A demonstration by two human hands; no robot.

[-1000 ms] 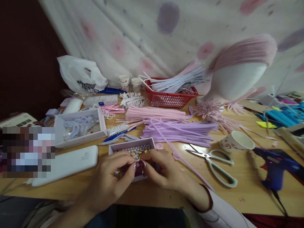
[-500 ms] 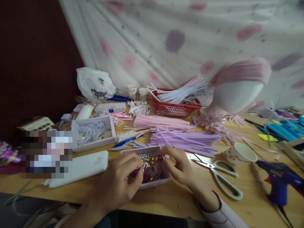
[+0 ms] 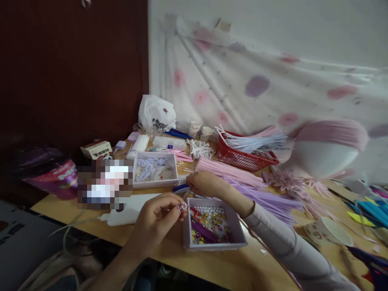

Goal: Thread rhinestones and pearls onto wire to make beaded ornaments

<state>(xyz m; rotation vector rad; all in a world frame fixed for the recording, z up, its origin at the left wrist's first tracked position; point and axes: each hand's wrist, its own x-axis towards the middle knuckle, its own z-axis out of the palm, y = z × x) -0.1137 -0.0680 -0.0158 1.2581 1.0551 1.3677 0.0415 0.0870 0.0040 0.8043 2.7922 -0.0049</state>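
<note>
My left hand (image 3: 156, 220) is closed in a pinch, holding a small sparkly gem piece (image 3: 182, 207) just left of a small open box (image 3: 212, 244) of pearls and coloured gems. My right hand (image 3: 204, 184) reaches forward past that box to the table beside a blue pen (image 3: 181, 188) and strings of pearls; its fingers are curled, and what they hold, if anything, is hidden. Pink pipe cleaners (image 3: 226, 169) and purple pipe cleaners (image 3: 269, 198) lie just to its right.
A second tray (image 3: 155, 184) of white trinkets and a white flat case (image 3: 127, 210) sit to the left. Further back are a red basket (image 3: 245, 159), paper cups (image 3: 200, 130) and a white bag (image 3: 157, 113). A foam head (image 3: 321, 155) and cup (image 3: 332, 231) stand right.
The view swung left and up. My right hand left the gem box and reached forward to the pen and pearls. My left hand keeps pinching the small gem piece.
</note>
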